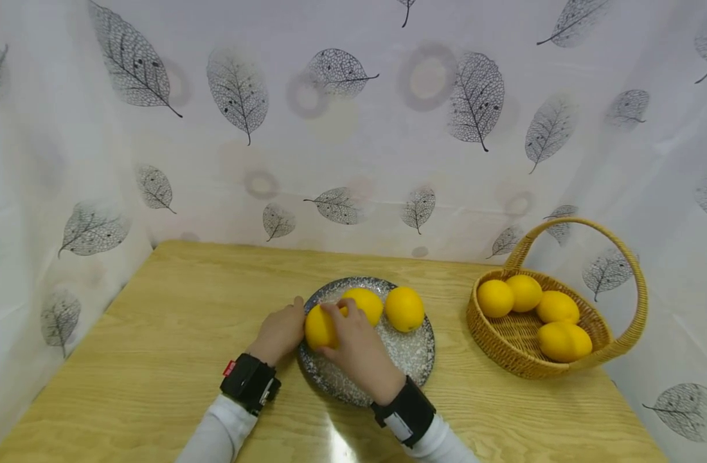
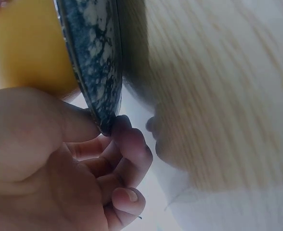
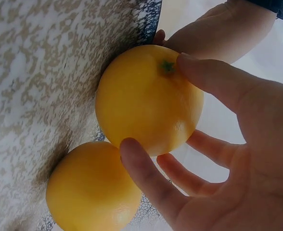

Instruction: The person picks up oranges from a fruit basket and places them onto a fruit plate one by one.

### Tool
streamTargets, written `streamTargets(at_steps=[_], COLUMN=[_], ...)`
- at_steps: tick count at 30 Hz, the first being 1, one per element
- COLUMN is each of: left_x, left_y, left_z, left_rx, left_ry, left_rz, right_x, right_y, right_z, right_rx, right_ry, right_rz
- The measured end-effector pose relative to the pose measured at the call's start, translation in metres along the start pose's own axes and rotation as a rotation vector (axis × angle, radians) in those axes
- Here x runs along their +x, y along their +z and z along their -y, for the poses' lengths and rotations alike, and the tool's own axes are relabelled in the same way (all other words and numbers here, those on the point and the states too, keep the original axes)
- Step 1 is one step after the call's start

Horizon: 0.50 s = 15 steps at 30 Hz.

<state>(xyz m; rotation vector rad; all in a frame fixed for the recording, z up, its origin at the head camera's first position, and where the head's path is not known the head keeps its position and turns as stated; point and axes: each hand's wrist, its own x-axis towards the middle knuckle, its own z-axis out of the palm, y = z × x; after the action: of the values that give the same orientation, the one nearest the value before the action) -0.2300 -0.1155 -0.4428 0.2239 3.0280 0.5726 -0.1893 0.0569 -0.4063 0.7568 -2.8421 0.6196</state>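
Okay, right hand (image 1: 358, 350) grips lemon (image 1: 321, 326) on plate (image 1: 408, 360); left hand (image 1: 280, 333) seemingly pinches rim. Seat it fully before easing off.

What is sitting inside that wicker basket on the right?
The basket holds four yellow lemons, lying together on its woven floor. Whatever might lie beneath them is covered and cannot be seen.

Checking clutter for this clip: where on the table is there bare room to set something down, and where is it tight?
Bare wood lies left of the plate to the table edge, and between plate and basket. Crowded: the plate's left side, where the right hand holds a lemon beside the left hand.
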Motion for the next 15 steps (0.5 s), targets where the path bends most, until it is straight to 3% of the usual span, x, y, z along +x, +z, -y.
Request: streamTargets(at_steps=[15], left_x=[-0.0001], left_y=[-0.0025], left_z=[0.0037], left_rx=[-0.065], left_ry=[-0.001], left_rz=[0.002], right_x=[-0.0018], right_y=[-0.0058], right_z=[0.0013], right_rx=[-0.091], right_ry=[0.014], right_rz=[0.012])
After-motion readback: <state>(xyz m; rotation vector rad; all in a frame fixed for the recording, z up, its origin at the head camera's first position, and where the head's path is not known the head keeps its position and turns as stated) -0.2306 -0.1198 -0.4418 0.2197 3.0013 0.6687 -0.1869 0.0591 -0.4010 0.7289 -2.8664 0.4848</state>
